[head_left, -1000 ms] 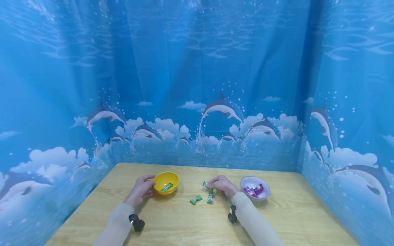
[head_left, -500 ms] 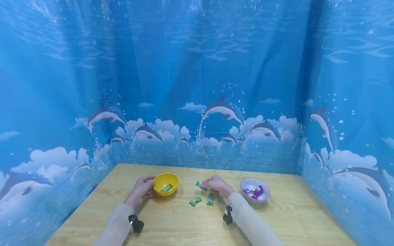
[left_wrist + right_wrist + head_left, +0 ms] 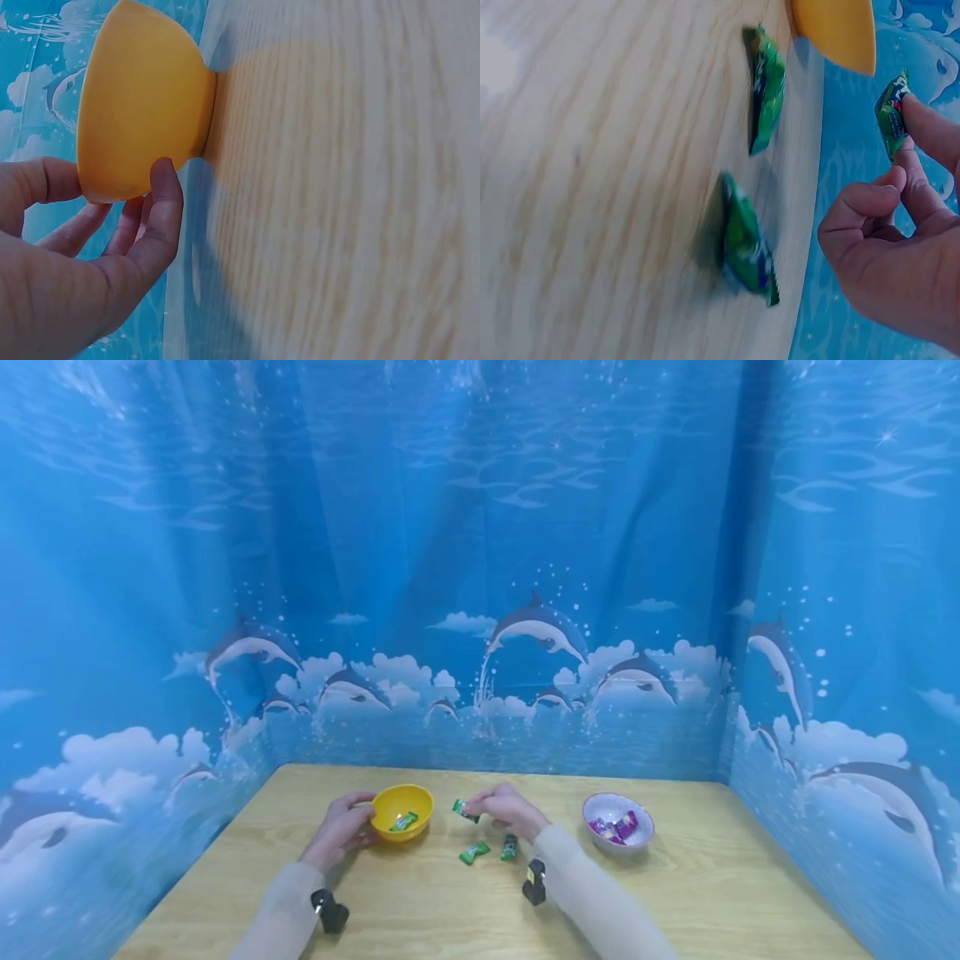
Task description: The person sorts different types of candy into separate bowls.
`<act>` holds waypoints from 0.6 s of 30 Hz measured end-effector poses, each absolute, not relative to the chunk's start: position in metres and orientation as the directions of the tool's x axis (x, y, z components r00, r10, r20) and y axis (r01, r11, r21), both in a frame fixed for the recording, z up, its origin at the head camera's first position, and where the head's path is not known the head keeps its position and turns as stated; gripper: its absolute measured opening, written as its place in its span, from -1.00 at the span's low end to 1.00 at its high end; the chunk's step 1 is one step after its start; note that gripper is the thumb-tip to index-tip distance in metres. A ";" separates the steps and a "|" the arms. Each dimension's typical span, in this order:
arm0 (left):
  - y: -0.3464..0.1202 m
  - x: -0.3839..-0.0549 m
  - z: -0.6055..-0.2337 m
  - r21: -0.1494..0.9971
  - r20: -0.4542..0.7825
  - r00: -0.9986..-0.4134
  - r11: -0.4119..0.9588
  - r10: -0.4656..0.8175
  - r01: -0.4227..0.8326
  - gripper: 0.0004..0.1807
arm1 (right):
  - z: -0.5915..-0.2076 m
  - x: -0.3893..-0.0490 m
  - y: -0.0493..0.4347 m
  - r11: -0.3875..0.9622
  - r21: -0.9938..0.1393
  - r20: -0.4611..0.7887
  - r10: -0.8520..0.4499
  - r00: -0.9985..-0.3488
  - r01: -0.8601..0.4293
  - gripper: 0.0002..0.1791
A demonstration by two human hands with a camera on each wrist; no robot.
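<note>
My left hand (image 3: 341,832) grips the left side of a yellow bowl (image 3: 426,818) that stands on the table. In the left wrist view the thumb lies at the rim and the curled fingers (image 3: 166,202) support the bowl's outer wall. One green-wrapped candy (image 3: 403,822) lies inside it. To the right of the bowl, my right hand (image 3: 513,811) pinches another green-wrapped candy (image 3: 892,114) between thumb and fingertips, raised above the tabletop in the right wrist view. Two more green candies, one left (image 3: 474,852) and one right (image 3: 509,847), lie on the wood in front of that hand.
A white bowl (image 3: 637,844) with a dark pinkish rim stands at the right, holding several purple-wrapped candies (image 3: 613,828). The light wooden table (image 3: 420,910) meets a blue dolphin-print curtain (image 3: 480,568) at the back and sides.
My right hand has moved left toward the yellow bowl, carrying the pinched green candy away from the other two. My left hand keeps its grip on the bowl.
</note>
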State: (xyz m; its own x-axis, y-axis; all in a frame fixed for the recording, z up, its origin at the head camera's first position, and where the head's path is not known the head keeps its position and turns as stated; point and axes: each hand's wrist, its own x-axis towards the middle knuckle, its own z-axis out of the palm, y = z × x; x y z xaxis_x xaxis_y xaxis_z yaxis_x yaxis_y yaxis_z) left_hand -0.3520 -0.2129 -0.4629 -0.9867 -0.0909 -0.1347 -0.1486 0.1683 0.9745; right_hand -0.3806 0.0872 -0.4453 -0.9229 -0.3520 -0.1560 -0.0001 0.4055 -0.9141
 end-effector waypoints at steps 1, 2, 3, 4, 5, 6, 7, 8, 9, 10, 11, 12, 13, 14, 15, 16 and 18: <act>-0.213 -0.352 -0.463 0.974 -0.135 -0.987 0.171 -0.092 -0.149 -0.47 | -0.446 -0.381 0.085 0.400 -0.916 -0.160 -0.352 -0.922 0.006 -0.71; -0.212 -0.353 -0.463 0.973 -0.134 -0.987 0.175 -0.093 -0.149 -0.47 | -0.446 -0.381 0.084 0.394 -0.919 -0.163 -0.351 -0.922 0.012 -0.72; -0.212 -0.353 -0.463 0.973 -0.133 -0.987 0.178 -0.094 -0.148 -0.48 | -0.446 -0.381 0.082 0.389 -0.921 -0.165 -0.350 -0.922 0.017 -0.72; -0.212 -0.353 -0.463 0.973 -0.130 -0.987 0.180 -0.091 -0.144 -0.48 | -0.446 -0.381 0.080 0.380 -0.925 -0.164 -0.351 -0.922 0.020 -0.72; -0.211 -0.353 -0.462 0.974 -0.125 -0.988 0.180 -0.088 -0.139 -0.48 | -0.445 -0.381 0.078 0.377 -0.926 -0.162 -0.350 -0.922 0.020 -0.73; -0.211 -0.353 -0.462 0.975 -0.120 -0.989 0.179 -0.082 -0.133 -0.48 | -0.445 -0.382 0.077 0.375 -0.927 -0.160 -0.349 -0.924 0.019 -0.73; -0.210 -0.354 -0.461 0.976 -0.115 -0.990 0.175 -0.077 -0.127 -0.48 | -0.445 -0.382 0.075 0.373 -0.928 -0.158 -0.347 -0.924 0.019 -0.73; -0.210 -0.354 -0.461 0.978 -0.110 -0.991 0.170 -0.073 -0.121 -0.48 | -0.444 -0.382 0.073 0.370 -0.929 -0.159 -0.346 -0.925 0.021 -0.72; -0.209 -0.354 -0.460 0.979 -0.109 -0.991 0.165 -0.072 -0.119 -0.47 | -0.444 -0.382 0.072 0.370 -0.929 -0.160 -0.346 -0.924 0.023 -0.72; -0.209 -0.353 -0.460 0.980 -0.109 -0.992 0.161 -0.071 -0.119 -0.46 | -0.444 -0.382 0.070 0.370 -0.929 -0.163 -0.348 -0.923 0.024 -0.71; -0.209 -0.353 -0.460 0.980 -0.109 -0.991 0.156 -0.073 -0.120 -0.46 | -0.444 -0.381 0.068 0.372 -0.928 -0.165 -0.347 -0.923 0.026 -0.71; -0.209 -0.353 -0.461 0.980 -0.111 -0.991 0.155 -0.075 -0.122 -0.46 | -0.444 -0.381 0.066 0.370 -0.929 -0.168 -0.346 -0.923 0.031 -0.71; -0.209 -0.352 -0.461 0.980 -0.113 -0.990 0.156 -0.081 -0.125 -0.46 | -0.444 -0.380 0.063 0.366 -0.930 -0.173 -0.346 -0.922 0.037 -0.71; -0.209 -0.352 -0.461 0.979 -0.116 -0.990 0.158 -0.085 -0.129 -0.46 | -0.444 -0.380 0.061 0.364 -0.931 -0.176 -0.348 -0.921 0.041 -0.71; -0.210 -0.351 -0.462 0.978 -0.121 -0.989 0.159 -0.091 -0.134 -0.46 | -0.444 -0.379 0.059 0.359 -0.932 -0.178 -0.350 -0.920 0.043 -0.72; -0.210 -0.351 -0.462 0.978 -0.122 -0.988 0.157 -0.091 -0.136 -0.46 | -0.445 -0.379 0.056 0.353 -0.934 -0.180 -0.352 -0.919 0.048 -0.72; -0.211 -0.351 -0.463 0.977 -0.127 -0.987 0.158 -0.099 -0.142 -0.46 | -0.445 -0.377 0.051 0.340 -0.938 -0.186 -0.350 -0.918 0.061 -0.72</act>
